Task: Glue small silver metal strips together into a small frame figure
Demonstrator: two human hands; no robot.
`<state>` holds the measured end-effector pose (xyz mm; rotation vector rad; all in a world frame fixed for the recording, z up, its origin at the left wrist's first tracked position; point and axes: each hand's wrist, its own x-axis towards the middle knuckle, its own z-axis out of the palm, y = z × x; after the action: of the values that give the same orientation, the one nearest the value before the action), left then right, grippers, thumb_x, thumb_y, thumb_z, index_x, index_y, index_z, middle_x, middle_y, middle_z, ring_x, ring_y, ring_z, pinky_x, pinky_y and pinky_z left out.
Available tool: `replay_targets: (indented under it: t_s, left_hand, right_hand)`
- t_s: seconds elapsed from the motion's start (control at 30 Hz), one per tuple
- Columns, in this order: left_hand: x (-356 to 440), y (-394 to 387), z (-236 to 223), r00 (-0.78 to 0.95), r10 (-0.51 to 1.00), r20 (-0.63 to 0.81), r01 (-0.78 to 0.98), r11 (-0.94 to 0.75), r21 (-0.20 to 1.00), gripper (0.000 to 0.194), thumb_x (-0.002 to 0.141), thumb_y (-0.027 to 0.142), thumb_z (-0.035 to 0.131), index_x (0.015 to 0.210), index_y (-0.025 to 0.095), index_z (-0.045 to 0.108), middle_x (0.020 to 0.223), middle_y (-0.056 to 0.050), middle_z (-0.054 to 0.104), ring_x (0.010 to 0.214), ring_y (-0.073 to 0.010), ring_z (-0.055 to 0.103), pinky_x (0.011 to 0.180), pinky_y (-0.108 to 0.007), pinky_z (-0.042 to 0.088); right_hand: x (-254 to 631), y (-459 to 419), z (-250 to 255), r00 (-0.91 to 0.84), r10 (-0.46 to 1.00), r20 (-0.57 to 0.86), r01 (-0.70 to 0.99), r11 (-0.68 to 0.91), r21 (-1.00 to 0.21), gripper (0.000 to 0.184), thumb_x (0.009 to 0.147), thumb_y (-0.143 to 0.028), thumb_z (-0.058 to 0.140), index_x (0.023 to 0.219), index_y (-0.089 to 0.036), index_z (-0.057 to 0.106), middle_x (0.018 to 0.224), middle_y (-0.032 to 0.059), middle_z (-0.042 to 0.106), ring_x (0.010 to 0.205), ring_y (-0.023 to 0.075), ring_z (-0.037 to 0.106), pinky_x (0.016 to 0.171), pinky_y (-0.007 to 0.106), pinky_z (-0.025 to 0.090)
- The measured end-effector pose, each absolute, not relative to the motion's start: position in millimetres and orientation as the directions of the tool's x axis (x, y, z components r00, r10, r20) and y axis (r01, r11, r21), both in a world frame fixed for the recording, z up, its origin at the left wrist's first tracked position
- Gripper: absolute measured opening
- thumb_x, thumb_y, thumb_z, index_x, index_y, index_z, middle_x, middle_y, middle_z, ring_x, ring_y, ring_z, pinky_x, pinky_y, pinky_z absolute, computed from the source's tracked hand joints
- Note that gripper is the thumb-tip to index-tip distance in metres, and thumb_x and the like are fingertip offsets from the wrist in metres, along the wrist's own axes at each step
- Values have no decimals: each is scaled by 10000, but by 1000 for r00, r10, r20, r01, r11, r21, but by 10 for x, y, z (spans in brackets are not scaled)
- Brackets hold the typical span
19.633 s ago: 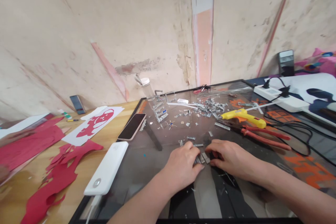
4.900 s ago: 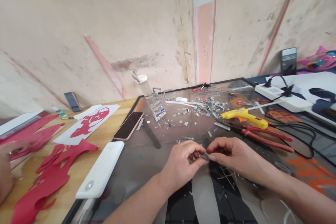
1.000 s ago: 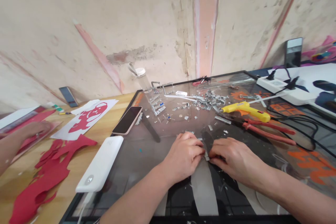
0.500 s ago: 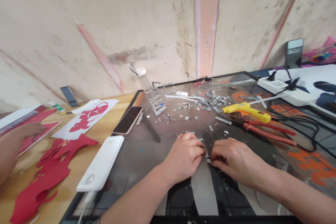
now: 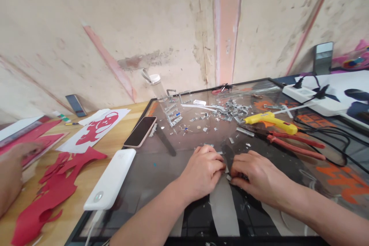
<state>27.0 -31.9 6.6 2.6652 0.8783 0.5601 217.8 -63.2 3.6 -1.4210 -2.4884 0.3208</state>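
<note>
Here at centre, I see the left hand (image 5: 204,170) curled low over the table (image 5: 150,178), its grip hidden from me. The right hand (image 5: 256,171), fingers bunched, meets a metal piece (image 5: 229,177) between them (pinched or merely touched, I can't tell). Beyond lie scraps (image 5: 233,112), glue gun (image 5: 271,120) and pliers (image 5: 295,148); a phone (image 5: 140,132) rests off left.

A person's left hand (image 5: 203,171) and right hand (image 5: 255,171) are bare, with rounded knuckles and slender fingers (image 5: 216,165). The left forearm (image 5: 155,213) and right forearm (image 5: 317,203) are bare as well, smooth and plain, each tapering to the wrist and broadening toward the elbow. Below the left forearm, at the bottom of the view, shows a thin dark edge (image 5: 106,243), too small to identify.
</note>
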Motion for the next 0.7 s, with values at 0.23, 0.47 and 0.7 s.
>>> replay_targets:
  t_s: [0.23, 0.47, 0.7]
  left_hand:
    - [267, -331, 71, 740, 614, 274, 506, -777, 375, 160, 848, 160, 555, 877, 201, 706, 943, -9, 697, 962, -197, 509, 866, -358, 387]
    - [267, -330, 75, 741, 614, 272, 510, -778, 366, 160, 848, 157, 555, 871, 205, 706, 928, -6, 697, 957, -195, 509, 864, -354, 384]
    - [258, -324, 60, 743, 609, 276, 503, -781, 369, 166, 860, 169, 547, 889, 206, 707, 948, -13, 697, 968, -198, 508, 873, -358, 383]
  right_hand:
    - [2154, -660, 8, -447, 881, 156, 820, 474, -322, 125, 764, -244, 666, 662, -202, 607, 693, -23, 619, 669, 147, 565, 698, 294, 311]
    - [2159, -652, 6, -460, 870, 176, 819, 493, -293, 116, 775, -175, 631, 664, -205, 621, 709, -20, 631, 697, 151, 577, 693, 296, 301]
    - [2199, -627, 16, -481, 860, 168, 804, 509, -308, 113, 782, -135, 612, 704, -213, 637, 729, -23, 635, 717, 145, 581, 704, 296, 299]
